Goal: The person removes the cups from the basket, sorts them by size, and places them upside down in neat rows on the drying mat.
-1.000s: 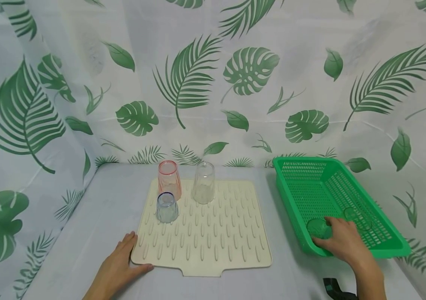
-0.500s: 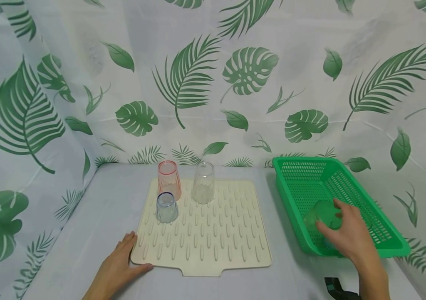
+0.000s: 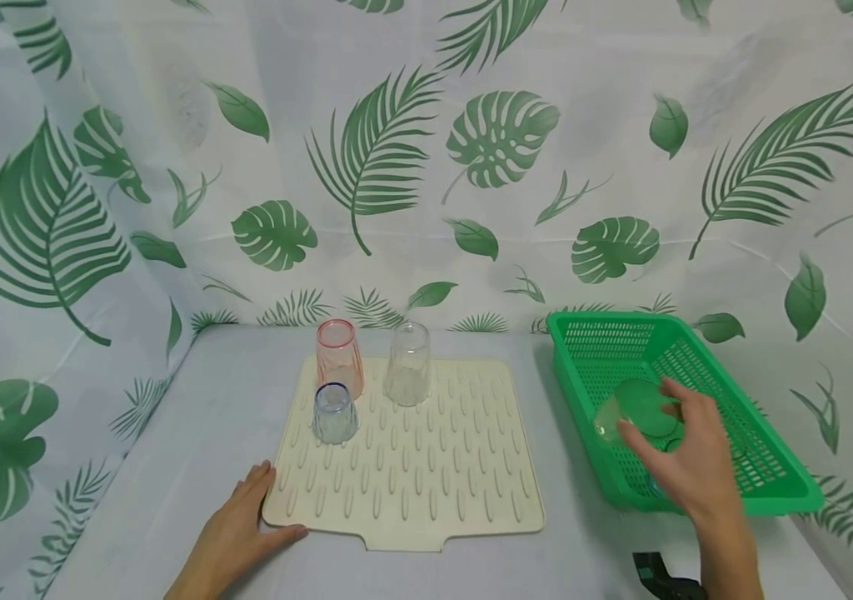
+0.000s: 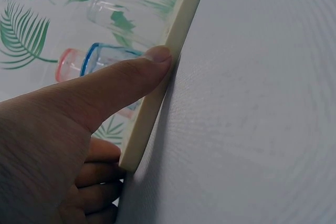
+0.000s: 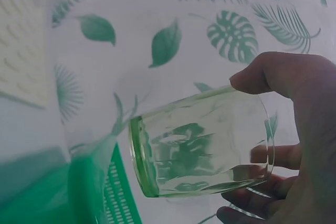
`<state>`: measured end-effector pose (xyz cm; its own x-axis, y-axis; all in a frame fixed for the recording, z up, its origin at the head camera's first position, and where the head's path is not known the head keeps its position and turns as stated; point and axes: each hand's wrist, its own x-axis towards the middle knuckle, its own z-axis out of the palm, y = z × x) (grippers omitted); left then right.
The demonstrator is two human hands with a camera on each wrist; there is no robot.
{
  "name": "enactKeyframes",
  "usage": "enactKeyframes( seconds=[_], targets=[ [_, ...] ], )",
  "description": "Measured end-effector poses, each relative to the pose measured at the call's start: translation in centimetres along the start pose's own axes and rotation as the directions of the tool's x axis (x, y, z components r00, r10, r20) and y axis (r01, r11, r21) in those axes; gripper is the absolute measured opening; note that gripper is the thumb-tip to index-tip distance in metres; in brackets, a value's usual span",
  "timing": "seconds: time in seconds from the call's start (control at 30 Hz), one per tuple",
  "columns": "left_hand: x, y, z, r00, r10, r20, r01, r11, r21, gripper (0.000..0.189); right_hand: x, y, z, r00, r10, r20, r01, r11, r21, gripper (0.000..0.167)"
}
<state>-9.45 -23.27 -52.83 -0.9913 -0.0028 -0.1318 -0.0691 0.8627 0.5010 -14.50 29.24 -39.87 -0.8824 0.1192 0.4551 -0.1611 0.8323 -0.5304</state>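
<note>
My right hand [image 3: 696, 454] grips a green-tinted drinking glass [image 3: 610, 417], tilted, over the front part of the green plastic basket [image 3: 584, 433]. In the right wrist view, thumb and fingers are around the thin-rimmed end of the glass [image 5: 184, 150], its thick base pointing left. My left hand [image 3: 235, 525] rests at the front left corner of a cream ridged drying mat [image 3: 456, 467], its thumb laid along the front edge [image 4: 149, 124]. On the mat stand a red-rimmed glass [image 3: 339, 358], a clear tall glass [image 3: 407, 367] and a short blue-rimmed glass [image 3: 334, 421].
More glassware lies in the basket, partly hidden behind my right hand; a bluish piece [image 3: 655, 486] shows at the front. A black strap-like object [image 3: 666, 577] is beside my right wrist. A leaf-patterned curtain [image 3: 516, 275] closes off the back of the table.
The right hand has lifted the green-tinted glass from the basket's front and moved it slightly up and left. The left hand and the glasses on the mat have stayed put.
</note>
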Motion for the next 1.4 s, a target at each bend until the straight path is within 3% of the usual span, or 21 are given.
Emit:
enactKeyframes(
  seconds=[0.17,0.5,1.03,1.4],
  targets=[
    [0.0,0.0,-0.1,1.0,0.002,-0.002,-0.002,1.0,0.0,0.118,-0.1,-0.9,0.7,0.998,-0.064,-0.029,0.065,0.998,0.028,0.077],
    [-0.1,0.3,-0.1,1.0,-0.002,0.006,0.002,1.0,-0.003,0.118,-0.5,-2.7,2.2,0.991,-0.134,0.01,0.133,0.989,0.065,0.076],
    [-0.1,0.5,-0.2,1.0,-0.009,0.012,0.009,1.0,-0.008,0.117,-0.3,-5.6,5.1,0.957,-0.28,0.076,0.268,0.953,0.143,0.078],
    [0.0,0.6,-0.5,1.0,0.003,0.002,-0.003,1.0,0.003,0.116,-0.2,-6.7,6.1,0.944,-0.317,0.097,0.302,0.943,0.14,0.075]
  ],
)
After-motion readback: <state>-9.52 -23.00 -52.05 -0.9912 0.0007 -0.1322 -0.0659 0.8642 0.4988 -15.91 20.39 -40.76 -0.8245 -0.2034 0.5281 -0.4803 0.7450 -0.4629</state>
